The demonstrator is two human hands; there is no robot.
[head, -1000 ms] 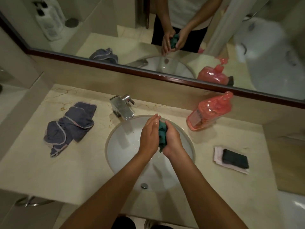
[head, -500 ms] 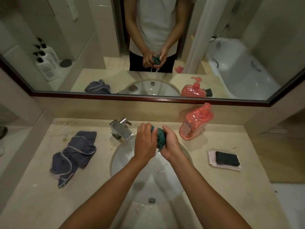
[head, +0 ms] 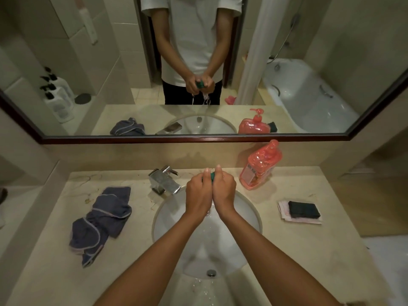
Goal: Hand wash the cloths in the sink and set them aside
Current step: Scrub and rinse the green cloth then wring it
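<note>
Squeezing a small green cloth between two fists, a person stands over a white sink set in a beige marble counter. The left hand and the right hand press side by side above the basin, fingers curled tight round the cloth so that only a sliver of green shows between the thumbs. In the mirror above, water trickles down from the clenched hands. A chrome tap stands just left of the hands. A crumpled grey cloth with pale edging lies on the counter well to the left. To the right stand a red pump bottle and, nearer, a dark folded cloth on top of a pale pink one.
</note>
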